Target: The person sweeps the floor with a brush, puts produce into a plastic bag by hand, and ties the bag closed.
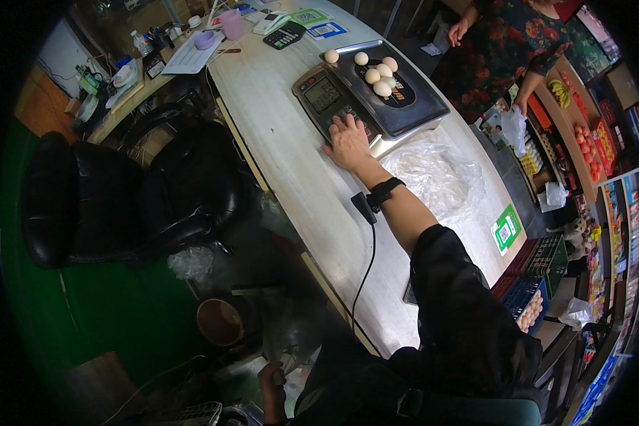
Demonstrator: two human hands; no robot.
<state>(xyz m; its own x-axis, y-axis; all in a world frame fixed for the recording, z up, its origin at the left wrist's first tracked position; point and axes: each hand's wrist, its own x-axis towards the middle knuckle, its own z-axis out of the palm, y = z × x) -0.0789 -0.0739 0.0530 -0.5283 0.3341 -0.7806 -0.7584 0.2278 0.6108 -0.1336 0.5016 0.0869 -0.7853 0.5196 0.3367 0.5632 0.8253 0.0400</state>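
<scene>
My right hand [349, 142] rests palm down on the keypad [350, 114] of an electronic weighing scale, fingertips on the keys and nothing held. The scale's lit display [323, 96] lies just beyond the fingers. On its metal pan [420, 109] sit several pale eggs [382, 88], most of them grouped together, one at the pan's corner. Beside my forearm is a crumpled heap of clear plastic bags [439, 175]. My left hand [271, 383] hangs low in the dim area by the counter, fingers curled; whether it grips the blurred, translucent material there is unclear.
A person [503, 58] stands across the counter [298, 175], one hand holding a white plastic bag [514, 130]. A black cable [370, 266] runs from my wrist strap. Left are a black leather chair [101, 197] and a bucket [219, 322]. Crates [527, 303], one with eggs, stand right.
</scene>
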